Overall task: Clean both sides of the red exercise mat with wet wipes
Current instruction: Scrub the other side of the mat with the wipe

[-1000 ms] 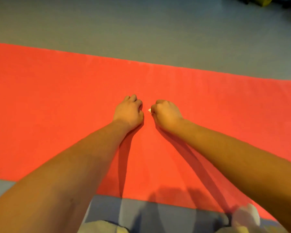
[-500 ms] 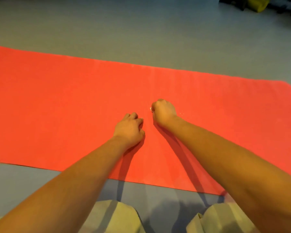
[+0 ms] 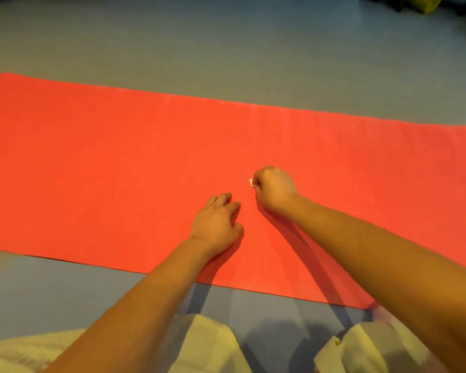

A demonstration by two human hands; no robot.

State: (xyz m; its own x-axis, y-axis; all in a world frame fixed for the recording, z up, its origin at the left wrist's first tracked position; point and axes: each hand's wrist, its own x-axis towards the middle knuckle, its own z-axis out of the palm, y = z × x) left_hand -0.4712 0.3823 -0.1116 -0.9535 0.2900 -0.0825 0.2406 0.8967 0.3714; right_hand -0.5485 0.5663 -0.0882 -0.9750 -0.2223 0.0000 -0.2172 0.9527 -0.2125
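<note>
The red exercise mat [image 3: 105, 170] lies flat on the grey floor and spans the view from left to right. My right hand [image 3: 275, 188] is a fist pressed on the middle of the mat, gripping a balled white wet wipe [image 3: 251, 182]; only a small tip of it shows at the knuckles. My left hand [image 3: 217, 224] rests palm down on the mat just nearer to me, its fingers loosely bent and spread, holding nothing. A few tiny white specks [image 3: 301, 179] lie on the mat to the right of my fist.
Grey floor [image 3: 226, 49] surrounds the mat. My knees in pale trousers [image 3: 207, 343] are at the mat's near edge. A yellow object [image 3: 425, 4] among dark items sits far off at the top right corner.
My left hand has slid back toward me and its fingers have loosened from a fist. My right hand stays in place with the wipe. My head has pulled back, so more floor shows.
</note>
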